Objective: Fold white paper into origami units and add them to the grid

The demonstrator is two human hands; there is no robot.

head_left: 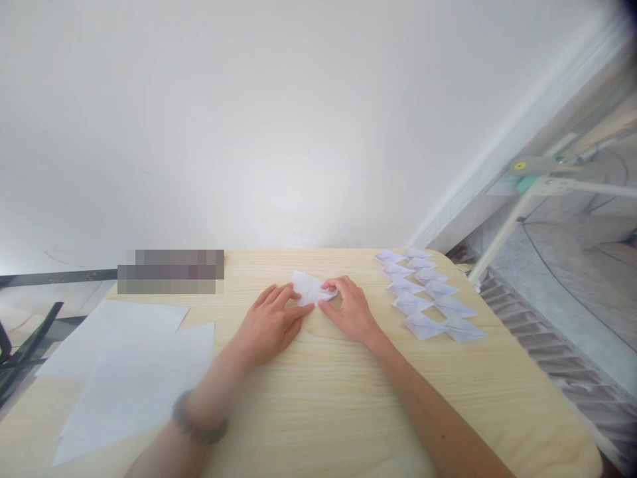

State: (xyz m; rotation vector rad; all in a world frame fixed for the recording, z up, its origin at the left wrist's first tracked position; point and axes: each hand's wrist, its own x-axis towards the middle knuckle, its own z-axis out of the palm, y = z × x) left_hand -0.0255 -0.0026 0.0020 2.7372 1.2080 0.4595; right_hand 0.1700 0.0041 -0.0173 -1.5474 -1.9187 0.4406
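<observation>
A small folded piece of white paper lies on the light wooden table between my two hands. My left hand holds its left and near edges, thumb along the near side and fingers at the left. On the right end, my right hand pinches the paper between thumb and bent forefinger. To the right of my hands, two columns of folded white paper pieces with pointed ends sit on the table, several in each column.
Flat white paper sheets overlap at the table's left. A blurred-out patch covers something at the back left. The wooden table meets a white wall behind. A white metal frame stands past the right edge.
</observation>
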